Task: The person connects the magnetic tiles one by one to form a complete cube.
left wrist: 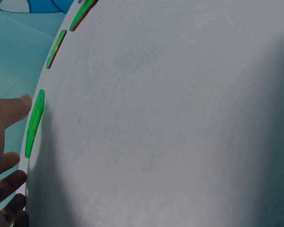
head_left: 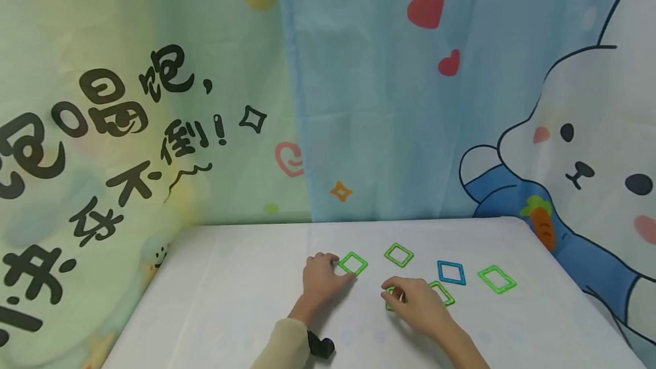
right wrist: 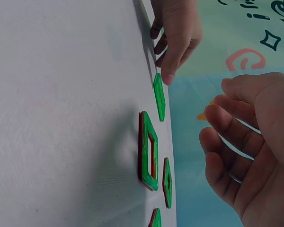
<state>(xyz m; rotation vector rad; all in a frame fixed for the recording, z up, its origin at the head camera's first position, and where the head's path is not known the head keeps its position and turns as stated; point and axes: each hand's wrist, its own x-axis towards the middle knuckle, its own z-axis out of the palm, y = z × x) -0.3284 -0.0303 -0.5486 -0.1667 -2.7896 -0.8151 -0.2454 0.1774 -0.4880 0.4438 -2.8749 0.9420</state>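
My left hand [head_left: 323,279] is spread around a bright green open square tile [head_left: 359,258], fingertips at one corner and thumb at another. In the left wrist view, that green tile [left wrist: 35,124] lies flat beside the thumb and fingers, not gripped. Loosely bent, my right hand [head_left: 417,300] hovers over another green tile [head_left: 389,304], which it partly hides. From the right wrist, the right hand [right wrist: 255,142] shows nothing between thumb and fingers, above and apart from the tiles. Just behind its wrist is a further green tile [head_left: 447,291], partly covered in the head view.
A green tile [head_left: 404,249] lies farther back. To the right are a blue square tile [head_left: 451,263] and another green one [head_left: 505,274]. All rest on a white tabletop [head_left: 230,289]. A printed curtain [head_left: 369,130] hangs behind the table.
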